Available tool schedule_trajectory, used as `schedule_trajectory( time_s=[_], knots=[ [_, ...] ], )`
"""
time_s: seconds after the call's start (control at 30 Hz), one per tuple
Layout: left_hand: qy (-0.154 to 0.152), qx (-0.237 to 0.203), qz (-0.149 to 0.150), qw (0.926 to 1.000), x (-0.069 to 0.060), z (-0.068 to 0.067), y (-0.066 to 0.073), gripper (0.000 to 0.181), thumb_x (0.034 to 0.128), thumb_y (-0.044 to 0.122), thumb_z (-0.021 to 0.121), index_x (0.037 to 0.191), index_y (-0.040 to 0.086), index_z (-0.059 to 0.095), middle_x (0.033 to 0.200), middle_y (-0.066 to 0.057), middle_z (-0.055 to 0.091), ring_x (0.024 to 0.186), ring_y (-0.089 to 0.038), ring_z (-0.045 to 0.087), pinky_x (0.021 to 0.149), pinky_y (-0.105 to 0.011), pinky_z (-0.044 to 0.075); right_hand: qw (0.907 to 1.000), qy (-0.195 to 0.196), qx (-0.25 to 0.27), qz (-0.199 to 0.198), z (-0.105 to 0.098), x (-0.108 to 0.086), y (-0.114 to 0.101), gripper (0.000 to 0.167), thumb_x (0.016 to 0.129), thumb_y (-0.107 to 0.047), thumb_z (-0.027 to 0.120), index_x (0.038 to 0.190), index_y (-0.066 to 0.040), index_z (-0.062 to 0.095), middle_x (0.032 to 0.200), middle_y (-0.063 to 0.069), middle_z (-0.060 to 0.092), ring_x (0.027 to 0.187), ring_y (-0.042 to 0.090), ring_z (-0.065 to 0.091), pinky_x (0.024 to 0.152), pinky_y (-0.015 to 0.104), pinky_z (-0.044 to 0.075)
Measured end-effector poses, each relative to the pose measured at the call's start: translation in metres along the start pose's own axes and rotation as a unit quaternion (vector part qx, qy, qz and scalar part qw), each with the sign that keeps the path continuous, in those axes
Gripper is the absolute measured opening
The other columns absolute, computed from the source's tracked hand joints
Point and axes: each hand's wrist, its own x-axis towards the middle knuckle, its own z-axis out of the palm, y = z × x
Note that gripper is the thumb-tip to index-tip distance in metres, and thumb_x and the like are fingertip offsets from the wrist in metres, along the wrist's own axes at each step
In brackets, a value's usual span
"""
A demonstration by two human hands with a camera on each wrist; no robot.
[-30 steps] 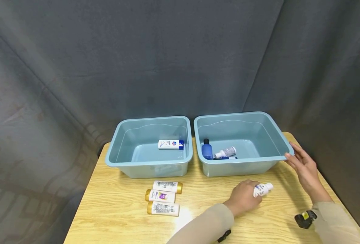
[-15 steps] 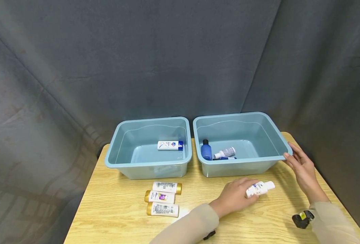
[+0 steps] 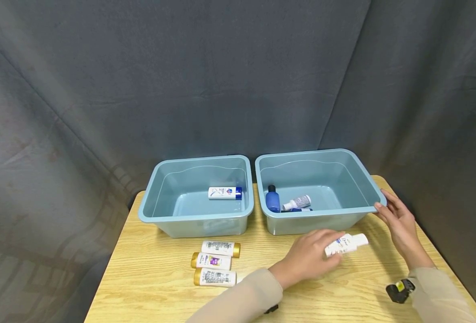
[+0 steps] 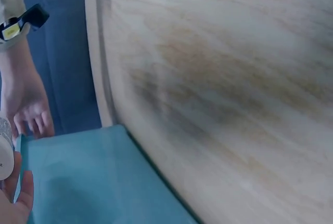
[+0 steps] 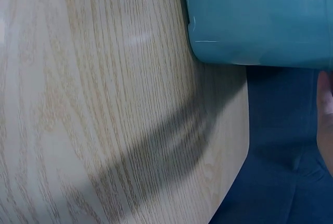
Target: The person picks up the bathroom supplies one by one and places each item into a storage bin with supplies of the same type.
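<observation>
Over the right part of the wooden table [image 3: 161,278], just before the near rim of the right blue tub [image 3: 322,211], my left hand [image 3: 312,255] holds a white toiletry bottle [image 3: 338,246], with the fingers and the thumb round its body. Its long axis goes mostly sideways; the white cap [image 3: 359,239] points to the right and slightly away from me. So the bottle is between my two hands, and the tub lies beyond it, across that rim. My right hand [image 3: 401,229] grips the near right corner of the tub. Inside, a blue bottle [image 3: 272,202] stays near the left wall. Whether the white toiletry bottle touches the table, I cannot tell from this view.
</observation>
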Motion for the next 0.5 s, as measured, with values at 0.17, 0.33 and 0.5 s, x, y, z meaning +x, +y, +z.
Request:
schedule_trajectory(
  time_s=[0.17, 0.33, 0.5],
  knots=[
    [0.042, 0.014, 0.024, 0.9987, 0.001, -0.009, -0.003, 0.053, 0.0976, 0.037, 0.060, 0.147, 0.021, 0.048, 0.139, 0.006, 0.056, 0.127, -0.006, 0.050, 0.106, -0.017, 0.033, 0.9999, 0.000, 0.017, -0.001, 0.000, 0.000, 0.001, 0.055, 0.098, 0.006, 0.053, 0.150, -0.003, 0.038, 0.121, -0.009, 0.058, 0.105, -0.001, 0.061, 0.083, 0.013, 0.051],
    [0.048, 0.003, 0.019, 0.9986, 0.000, -0.018, -0.006, 0.052, 0.0991, 0.037, 0.057, 0.147, 0.020, 0.047, 0.140, 0.006, 0.055, 0.128, -0.007, 0.050, 0.107, -0.018, 0.033, 0.9998, 0.009, 0.018, 0.001, 0.001, -0.001, 0.001, 0.054, 0.098, 0.006, 0.054, 0.149, -0.004, 0.039, 0.119, -0.009, 0.058, 0.103, -0.001, 0.062, 0.081, 0.012, 0.051],
    [0.068, 0.004, 0.022, 0.9974, 0.000, -0.024, -0.009, 0.052, 0.0982, 0.035, 0.059, 0.146, 0.019, 0.049, 0.139, 0.004, 0.056, 0.126, -0.008, 0.051, 0.106, -0.018, 0.034, 0.9997, 0.017, 0.017, 0.004, 0.002, -0.001, 0.001, 0.052, 0.098, 0.005, 0.054, 0.147, -0.006, 0.043, 0.118, -0.008, 0.057, 0.102, -0.001, 0.062, 0.081, 0.012, 0.051]
  ],
)
